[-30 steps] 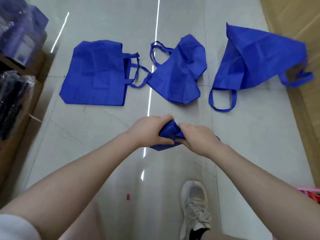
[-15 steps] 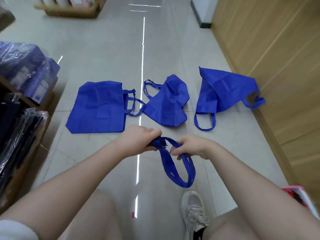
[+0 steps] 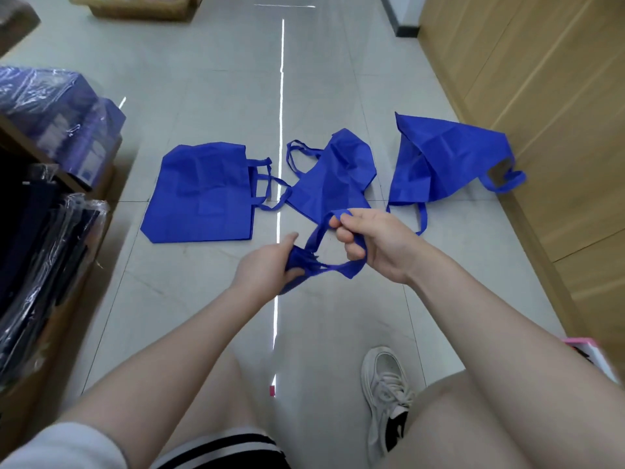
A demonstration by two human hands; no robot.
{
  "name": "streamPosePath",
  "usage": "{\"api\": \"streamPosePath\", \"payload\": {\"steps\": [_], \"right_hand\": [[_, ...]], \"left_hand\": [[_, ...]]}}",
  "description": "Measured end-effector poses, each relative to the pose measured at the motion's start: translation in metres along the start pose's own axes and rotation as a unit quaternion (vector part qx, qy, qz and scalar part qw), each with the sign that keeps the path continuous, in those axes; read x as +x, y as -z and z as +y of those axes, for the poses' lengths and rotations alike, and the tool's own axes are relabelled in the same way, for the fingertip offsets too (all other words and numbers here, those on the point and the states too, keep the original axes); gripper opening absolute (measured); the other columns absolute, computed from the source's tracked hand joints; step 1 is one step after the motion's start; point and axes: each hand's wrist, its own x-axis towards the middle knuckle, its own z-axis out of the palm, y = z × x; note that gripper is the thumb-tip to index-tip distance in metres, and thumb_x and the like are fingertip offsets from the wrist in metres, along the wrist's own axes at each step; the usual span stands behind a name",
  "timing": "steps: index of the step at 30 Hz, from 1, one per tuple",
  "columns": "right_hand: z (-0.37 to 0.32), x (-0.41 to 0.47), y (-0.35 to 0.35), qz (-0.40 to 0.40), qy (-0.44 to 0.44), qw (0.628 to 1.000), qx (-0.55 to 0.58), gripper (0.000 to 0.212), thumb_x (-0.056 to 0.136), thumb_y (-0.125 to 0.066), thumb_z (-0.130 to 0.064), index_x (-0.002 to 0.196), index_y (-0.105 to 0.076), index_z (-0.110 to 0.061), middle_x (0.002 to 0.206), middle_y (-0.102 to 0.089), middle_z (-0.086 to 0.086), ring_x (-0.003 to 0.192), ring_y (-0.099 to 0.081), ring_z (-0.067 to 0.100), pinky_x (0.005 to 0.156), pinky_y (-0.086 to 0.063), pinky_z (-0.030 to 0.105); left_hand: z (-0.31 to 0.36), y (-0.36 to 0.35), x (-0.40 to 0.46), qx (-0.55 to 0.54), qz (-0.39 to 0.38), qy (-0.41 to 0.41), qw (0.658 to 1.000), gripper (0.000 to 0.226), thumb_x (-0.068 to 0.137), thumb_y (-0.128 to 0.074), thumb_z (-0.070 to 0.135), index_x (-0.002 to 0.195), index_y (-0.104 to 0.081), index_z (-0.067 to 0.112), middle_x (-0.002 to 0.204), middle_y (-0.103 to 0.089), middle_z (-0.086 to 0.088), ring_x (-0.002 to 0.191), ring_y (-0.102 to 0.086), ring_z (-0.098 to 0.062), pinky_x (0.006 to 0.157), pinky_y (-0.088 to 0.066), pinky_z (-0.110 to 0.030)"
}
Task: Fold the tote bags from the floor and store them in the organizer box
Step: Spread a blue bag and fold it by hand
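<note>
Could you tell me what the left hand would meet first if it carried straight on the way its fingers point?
Probably the handle loop stretched to the right hand; beyond lies the middle tote bag on the floor, though depth is unclear.

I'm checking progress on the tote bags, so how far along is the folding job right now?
Done: nothing visibly stored; the organizer box can't be clearly made out. In hand: one bag, bunched small, gripped by the left hand, while the right hand holds its handle loop. Left: three blue tote bags lie unfolded on the floor, the left bag, the middle bag and the right bag.
</note>
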Motion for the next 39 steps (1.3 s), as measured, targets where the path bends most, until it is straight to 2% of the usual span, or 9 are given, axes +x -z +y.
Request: {"api": "streamPosePath", "payload": {"steps": [4,8,12,16,19,26,32,36,39], "right_hand": [[-0.009,-0.016,-0.019,-0.054,-0.021,0.982,-0.181,0.030,0.099,-0.034,-0.016,0.099,-0.059,0.000,0.063,-0.051,0.001,0.041,-0.033,0.009,0.049,-0.028,0.021],[-0.001,-0.026,-0.041,-0.128,-0.014,0.834,-0.536,0.024,0.097,-0.035,-0.016,0.093,-0.055,-0.004,0.072,-0.056,-0.003,0.063,-0.053,0.018,0.059,-0.039,0.027],[0.007,-0.028,-0.046,-0.124,0.004,0.712,-0.691,0.026,0.091,-0.038,-0.009,0.065,-0.036,-0.015,0.065,-0.040,0.001,0.058,-0.037,0.016,0.050,-0.026,0.029],[-0.001,-0.027,-0.035,-0.099,-0.018,0.629,-0.771,0.026,0.080,-0.046,0.004,0.067,-0.041,-0.018,0.074,-0.045,0.001,0.064,-0.041,0.021,0.047,-0.024,0.026],[-0.008,-0.025,-0.031,0.005,-0.008,0.659,-0.752,0.012,0.087,-0.052,-0.010,0.096,-0.054,-0.017,0.084,-0.053,0.001,0.075,-0.050,0.022,0.048,-0.029,0.025],[0.005,-0.021,-0.026,0.104,0.038,0.797,-0.594,0.061,0.074,-0.077,-0.027,0.125,-0.043,-0.020,0.127,-0.053,-0.003,0.111,-0.054,0.019,0.084,-0.048,0.031],[-0.001,-0.017,-0.020,0.061,-0.019,0.939,-0.337,0.047,0.068,-0.083,-0.026,0.107,-0.056,-0.021,0.096,-0.067,-0.006,0.084,-0.064,0.010,0.069,-0.053,0.024],[-0.002,-0.017,-0.022,-0.001,-0.047,0.958,-0.281,0.033,0.073,-0.079,-0.016,0.099,-0.058,-0.017,0.089,-0.068,-0.004,0.075,-0.064,0.006,0.064,-0.052,0.020],[0.000,-0.014,-0.022,0.018,-0.011,0.938,-0.347,0.031,0.073,-0.076,-0.016,0.096,-0.056,-0.017,0.087,-0.064,-0.002,0.072,-0.058,0.010,0.059,-0.048,0.022]], "left_hand": [[0.001,0.012,0.009,-0.032,0.032,0.036,0.998,0.060,0.090,-0.055,0.039,0.143,-0.026,0.035,0.092,-0.061,-0.002,0.083,-0.056,-0.025,0.062,-0.042,-0.031],[0.004,0.009,0.005,-0.139,0.018,0.075,0.987,0.051,0.089,-0.054,0.026,0.136,-0.038,0.039,0.083,-0.058,0.002,0.077,-0.055,-0.020,0.064,-0.047,-0.033],[0.006,0.002,-0.007,-0.401,0.041,0.117,0.908,0.026,0.086,-0.059,0.016,0.108,-0.058,0.030,0.098,-0.064,0.006,0.091,-0.060,-0.018,0.077,-0.053,-0.032],[0.007,0.009,-0.020,-0.538,-0.019,0.115,0.835,0.023,0.087,-0.064,0.015,0.104,-0.061,0.030,0.106,-0.064,0.003,0.096,-0.062,-0.019,0.078,-0.055,-0.030],[0.006,0.015,-0.026,-0.602,-0.030,0.106,0.791,0.025,0.087,-0.065,0.014,0.103,-0.061,0.032,0.108,-0.065,-0.002,0.096,-0.064,-0.020,0.080,-0.055,-0.033],[0.021,0.018,-0.039,-0.625,-0.017,0.060,0.778,0.024,0.086,-0.065,0.011,0.102,-0.062,0.028,0.094,-0.070,0.003,0.083,-0.067,-0.010,0.068,-0.053,-0.021],[0.011,0.022,-0.043,-0.673,0.026,0.061,0.737,0.025,0.084,-0.063,0.008,0.105,-0.061,0.023,0.093,-0.071,0.001,0.086,-0.066,-0.015,0.072,-0.055,-0.026],[0.013,0.019,-0.046,-0.689,0.054,0.048,0.721,0.019,0.080,-0.071,0.024,0.097,-0.060,0.022,0.086,-0.071,0.007,0.083,-0.064,-0.016,0.069,-0.054,-0.023],[0.014,0.023,-0.045,-0.676,0.039,0.014,0.736,0.049,0.064,-0.075,0.054,0.099,-0.059,0.025,0.098,-0.067,0.003,0.089,-0.062,-0.014,0.076,-0.052,-0.023]]}}
